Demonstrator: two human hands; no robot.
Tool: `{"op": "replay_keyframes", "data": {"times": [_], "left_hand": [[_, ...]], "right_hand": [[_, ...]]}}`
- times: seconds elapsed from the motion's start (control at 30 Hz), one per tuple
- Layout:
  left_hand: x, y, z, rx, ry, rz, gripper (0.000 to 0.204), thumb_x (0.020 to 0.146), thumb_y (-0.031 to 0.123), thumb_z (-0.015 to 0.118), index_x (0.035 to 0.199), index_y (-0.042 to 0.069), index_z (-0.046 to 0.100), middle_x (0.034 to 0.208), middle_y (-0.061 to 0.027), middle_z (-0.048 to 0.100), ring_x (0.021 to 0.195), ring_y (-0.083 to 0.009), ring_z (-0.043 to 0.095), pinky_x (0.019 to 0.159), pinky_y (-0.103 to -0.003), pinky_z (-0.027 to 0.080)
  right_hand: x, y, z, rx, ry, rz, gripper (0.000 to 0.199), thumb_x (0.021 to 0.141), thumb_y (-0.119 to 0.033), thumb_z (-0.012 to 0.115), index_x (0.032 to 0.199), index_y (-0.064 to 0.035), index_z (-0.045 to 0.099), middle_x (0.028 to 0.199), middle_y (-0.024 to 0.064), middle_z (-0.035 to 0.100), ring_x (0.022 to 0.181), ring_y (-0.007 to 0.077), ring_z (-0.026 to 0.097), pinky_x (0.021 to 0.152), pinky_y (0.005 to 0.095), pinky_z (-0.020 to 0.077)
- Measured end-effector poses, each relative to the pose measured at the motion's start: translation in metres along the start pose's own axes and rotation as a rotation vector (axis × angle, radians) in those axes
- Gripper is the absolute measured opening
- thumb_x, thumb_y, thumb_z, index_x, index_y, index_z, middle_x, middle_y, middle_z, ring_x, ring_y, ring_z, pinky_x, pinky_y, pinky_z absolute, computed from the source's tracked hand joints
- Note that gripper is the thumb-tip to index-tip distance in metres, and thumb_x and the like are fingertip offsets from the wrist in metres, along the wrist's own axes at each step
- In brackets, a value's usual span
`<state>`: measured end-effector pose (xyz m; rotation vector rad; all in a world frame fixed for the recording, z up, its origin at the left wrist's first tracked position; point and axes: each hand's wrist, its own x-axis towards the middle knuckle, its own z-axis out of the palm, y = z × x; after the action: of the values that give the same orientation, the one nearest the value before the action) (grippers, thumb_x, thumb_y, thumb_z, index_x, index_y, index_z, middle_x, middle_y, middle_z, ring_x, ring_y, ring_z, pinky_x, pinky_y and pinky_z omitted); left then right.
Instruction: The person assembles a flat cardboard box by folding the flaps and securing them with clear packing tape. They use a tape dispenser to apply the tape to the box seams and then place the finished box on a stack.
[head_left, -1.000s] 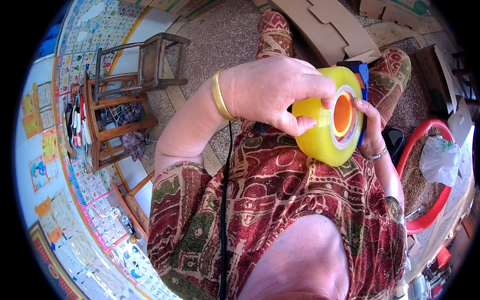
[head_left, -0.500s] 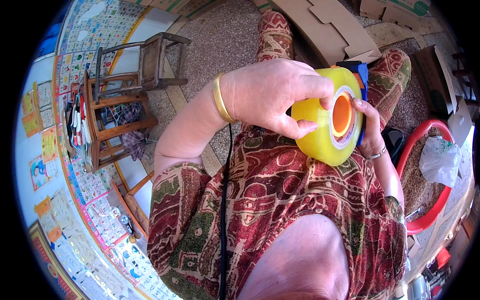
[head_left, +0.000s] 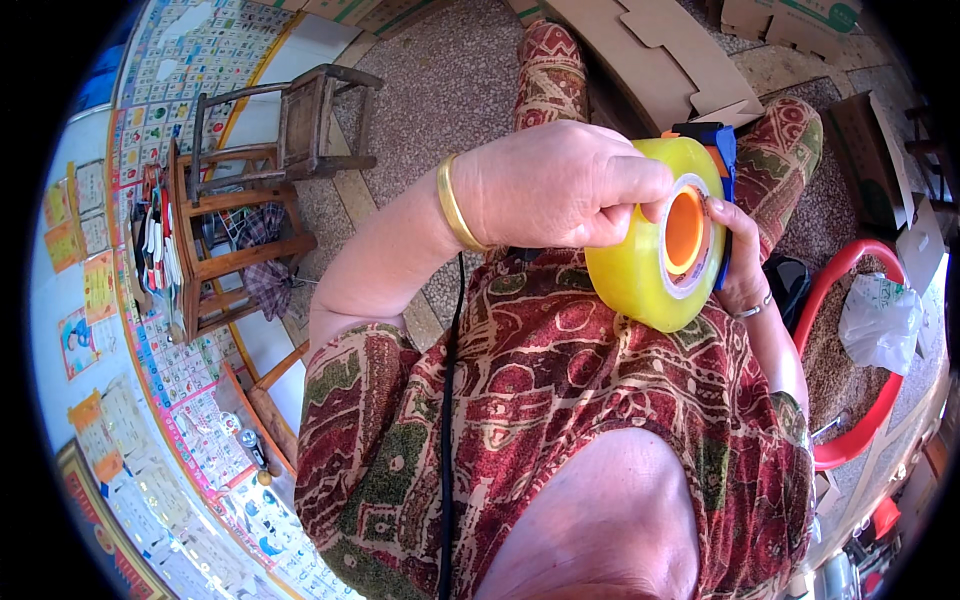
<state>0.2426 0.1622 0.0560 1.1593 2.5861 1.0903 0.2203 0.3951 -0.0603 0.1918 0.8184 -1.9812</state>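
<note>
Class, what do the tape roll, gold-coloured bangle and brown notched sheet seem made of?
Tape roll: probably glossy plastic film; its yellow side looks translucent.
Gold-coloured bangle: likely polished metal, from its bright sheen.
Notched sheet: apparently cardboard, matte and plain brown.

A thick, translucent yellow tape roll (head_left: 630,275) stands on edge between the left grip (head_left: 560,190) and right grip (head_left: 738,255), its orange hub (head_left: 684,232) showing; a blue-and-orange dispenser (head_left: 727,160) lies just beyond the right grip.
</note>
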Motion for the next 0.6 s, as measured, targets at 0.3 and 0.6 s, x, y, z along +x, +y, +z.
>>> {"op": "replay_keyframes", "data": {"times": [0.3,0.6], "left_hand": [[-0.0004,-0.0003,-0.004,-0.058,0.026,0.073,0.037,0.063,0.006,0.071,0.098,0.008,0.057,0.077,-0.0074,0.054,0.065,-0.0254,0.053,0.06,-0.034,0.044],[0.0007,-0.0007,-0.0017,-0.01,-0.001,0.036,0.036,0.065,0.002,0.068,0.098,0.008,0.058,0.074,-0.0069,0.053,0.065,-0.024,0.053,0.059,-0.033,0.044]], "right_hand": [[-0.0005,0.0005,0.0022,0.016,0.013,-0.004,0.047,0.083,-0.032,0.057,0.111,0.006,0.057,0.099,0.0158,0.066,0.088,0.0228,0.065,0.083,0.032,0.0529],[0.0003,0.0,-0.0005,0.021,-0.02,0.007,0.048,0.083,-0.032,0.057,0.113,0.0055,0.056,0.101,0.0164,0.065,0.09,0.0235,0.065,0.085,0.0333,0.0526]]}}
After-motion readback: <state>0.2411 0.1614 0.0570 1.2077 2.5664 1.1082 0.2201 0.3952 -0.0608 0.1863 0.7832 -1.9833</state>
